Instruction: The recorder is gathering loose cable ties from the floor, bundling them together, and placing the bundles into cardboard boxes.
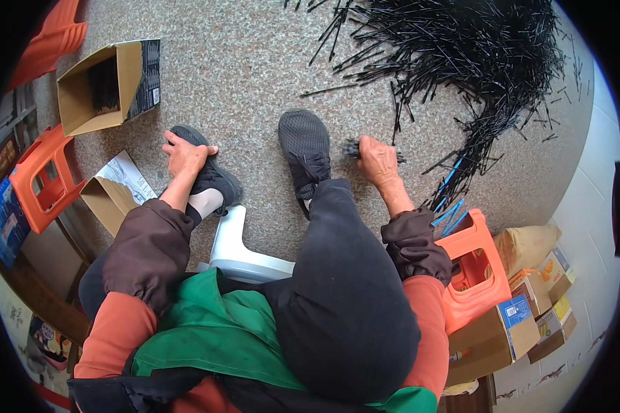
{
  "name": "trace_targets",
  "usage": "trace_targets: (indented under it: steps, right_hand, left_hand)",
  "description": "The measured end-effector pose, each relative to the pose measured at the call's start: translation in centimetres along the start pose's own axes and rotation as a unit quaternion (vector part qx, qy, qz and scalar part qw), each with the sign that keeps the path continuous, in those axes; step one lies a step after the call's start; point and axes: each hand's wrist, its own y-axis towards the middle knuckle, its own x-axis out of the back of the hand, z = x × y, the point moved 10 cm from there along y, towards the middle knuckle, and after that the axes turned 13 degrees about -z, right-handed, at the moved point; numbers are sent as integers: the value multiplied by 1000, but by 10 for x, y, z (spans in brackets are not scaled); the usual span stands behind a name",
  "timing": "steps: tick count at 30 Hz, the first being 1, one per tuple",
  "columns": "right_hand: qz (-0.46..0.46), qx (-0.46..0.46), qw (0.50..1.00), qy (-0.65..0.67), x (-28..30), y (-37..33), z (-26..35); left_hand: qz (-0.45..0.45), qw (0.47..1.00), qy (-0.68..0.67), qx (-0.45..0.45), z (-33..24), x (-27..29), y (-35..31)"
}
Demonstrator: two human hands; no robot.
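Note:
My right hand [379,162] is closed around a small bundle of thin black sticks [352,149], held low over the floor beside my right shoe [304,144]. The ends of the sticks poke out on both sides of the fist. Over my left shoe [217,180], my left hand [186,157] hangs with thumb and fingers apart and nothing in it. A large heap of loose black sticks [475,48] spreads across the floor at the far right, trailing toward my right forearm. Several blue sticks [450,215] lie at its near end.
At the far left, an open cardboard box [93,89] lies with black sticks inside; a second carton [110,203] is nearer. Orange stools [45,179] stand left and right [472,268]. A white stool [244,251] is under me. Cartons [489,341] line the right wall.

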Motion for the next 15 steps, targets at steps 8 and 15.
trace_targets:
  steps: [8,15]
  right_hand:
    - [-207,-347,883,239,53,-1,-111]
    - [-197,-394,898,9,75,21,-117]
  left_hand:
    - [0,1000,8,4,0,4,-1]
    - [-6,1000,14,-4,-1,2,0]
